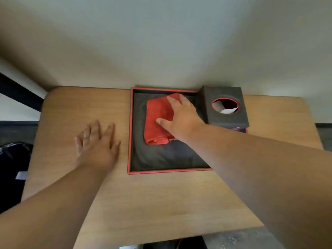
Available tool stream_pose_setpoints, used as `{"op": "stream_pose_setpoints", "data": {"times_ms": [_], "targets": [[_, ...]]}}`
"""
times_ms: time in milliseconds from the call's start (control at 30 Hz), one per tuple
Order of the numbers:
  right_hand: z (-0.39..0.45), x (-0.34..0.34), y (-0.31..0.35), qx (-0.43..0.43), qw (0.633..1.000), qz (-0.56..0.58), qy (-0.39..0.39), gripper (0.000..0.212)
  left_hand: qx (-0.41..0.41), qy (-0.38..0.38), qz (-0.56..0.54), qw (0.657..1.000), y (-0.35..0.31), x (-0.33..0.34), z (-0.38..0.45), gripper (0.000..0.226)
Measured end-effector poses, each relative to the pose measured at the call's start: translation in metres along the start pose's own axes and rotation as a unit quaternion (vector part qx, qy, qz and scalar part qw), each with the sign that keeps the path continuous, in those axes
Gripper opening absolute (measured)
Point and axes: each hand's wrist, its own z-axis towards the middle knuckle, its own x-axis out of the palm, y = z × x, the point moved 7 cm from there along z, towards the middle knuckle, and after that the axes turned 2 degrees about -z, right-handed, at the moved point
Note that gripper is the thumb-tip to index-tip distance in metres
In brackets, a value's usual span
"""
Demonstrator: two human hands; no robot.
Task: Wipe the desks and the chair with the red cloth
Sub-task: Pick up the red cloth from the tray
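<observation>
- The desk (161, 203) is a pale wooden top with rounded corners and a fine straight grain, pushed up against a plain off-white wall (161, 42).
- Past the desk's left edge sits a dark bundle (12, 168) with a small white tag on it (too blurred to say what it is), and a black bar (18, 92) slants across the wall above it.
- A shallow square tray (129, 133) with a thin red rim lies on the far half of the desk, its floor lined with a dark grey, slightly creased material.
- At the tray's far right corner stands a dark grey tissue box (224, 121), cube-shaped and matte, with a round red-edged hole in its top where a white sheet shows.
- The red cloth (158, 119) lies folded inside the tray, toward its far side; it looks soft and nappy, with a hemmed edge bunched at its near end.
- The right hand (181, 119) rests palm down on the cloth's right part, fingers stretched over its far edge and thumb laid across its middle; whether the fingers pinch the fabric or merely press it cannot be told.
- The left hand (98, 146) lies flat on the bare wood just left of the tray, fingers straight and slightly spread, holding nothing.
- Both forearms are bare and reach in from the near edge.
</observation>
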Motion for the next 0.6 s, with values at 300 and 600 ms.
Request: {"op": "stream_pose_setpoints", "data": {"times_ms": [300, 600], "targets": [[0.031, 0.052, 0.003, -0.018, 0.989, -0.116, -0.089, 0.096, 0.012, -0.062, 0.086, 0.994, 0.006, 0.012, 0.004, 0.061], [0.018, 0.039, 0.013, -0.067, 0.989, 0.035, -0.129, 0.031, 0.006, -0.007, 0.104, 0.994, 0.010, 0.023, 0.011, 0.059]]}}
